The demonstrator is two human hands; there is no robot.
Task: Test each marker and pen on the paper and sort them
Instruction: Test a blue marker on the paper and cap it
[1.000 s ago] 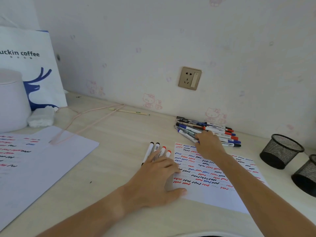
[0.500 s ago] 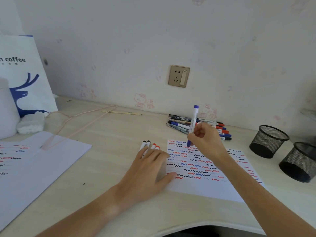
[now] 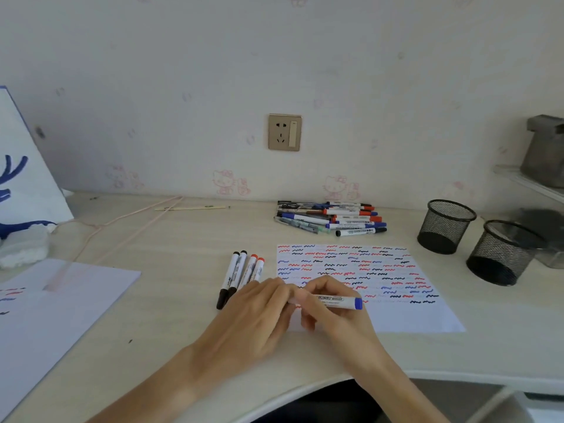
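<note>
A blue-ended board marker [image 3: 338,300] lies level over the near left corner of the paper [image 3: 406,315], which is covered with red, blue and black squiggles. My right hand [image 3: 329,306] grips its barrel. My left hand [image 3: 259,312] meets it at the marker's left end, which is hidden by my fingers. A sorted row of two black and two red markers [image 3: 241,273] lies left of the paper. The pile of markers and pens [image 3: 332,218] sits by the wall.
Two black mesh pen cups [image 3: 445,227] [image 3: 500,254] stand at the right. A second scribbled sheet [image 3: 61,300] lies at the left, with a white and blue paper bag [image 3: 21,172] and a pink cord [image 3: 128,224] behind it.
My right hand picked a blue marker from the pile, raised it upright, then brought it down level over the paper's near corner. My left hand shifted right onto its end.
</note>
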